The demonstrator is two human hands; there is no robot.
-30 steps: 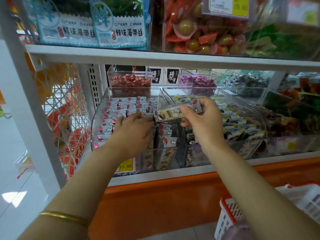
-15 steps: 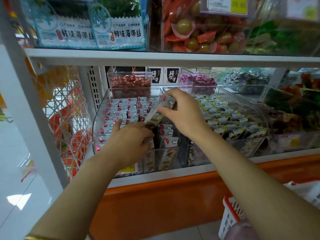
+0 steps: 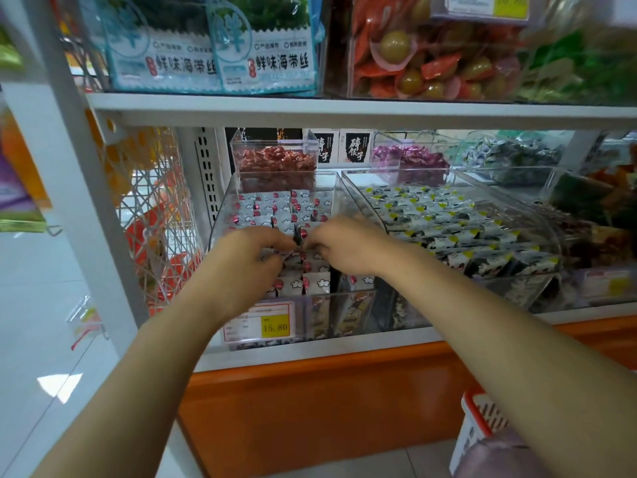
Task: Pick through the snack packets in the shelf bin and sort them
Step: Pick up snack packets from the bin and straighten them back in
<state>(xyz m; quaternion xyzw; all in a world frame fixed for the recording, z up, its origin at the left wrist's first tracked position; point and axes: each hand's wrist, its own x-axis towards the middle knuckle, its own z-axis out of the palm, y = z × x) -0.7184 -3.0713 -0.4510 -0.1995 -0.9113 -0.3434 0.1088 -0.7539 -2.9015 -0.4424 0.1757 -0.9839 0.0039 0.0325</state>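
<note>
A clear plastic shelf bin (image 3: 220, 215) on the lower shelf holds rows of small grey-white snack packets (image 3: 275, 210) with red dots. Both my hands are inside it, close together. My left hand (image 3: 251, 255) has its fingers curled down among the packets. My right hand (image 3: 348, 248) is also curled, fingertips meeting the left. Between them a small dark-edged packet (image 3: 298, 236) stands up, pinched by both hands as far as I can see. The fingertips are mostly hidden.
To the right a second clear bin (image 3: 537, 188) holds packets with yellow dots. Smaller bins of red (image 3: 275, 160) and purple sweets (image 3: 410, 157) stand behind. A price tag (image 3: 260, 322) reads 15.80. A wire rack (image 3: 155, 219) is at left, a red-rimmed basket (image 3: 475, 419) on the floor.
My right hand carried a packet from above the divider leftward and down into the left bin. It now meets my left hand over the packets. The camera has come closer.
</note>
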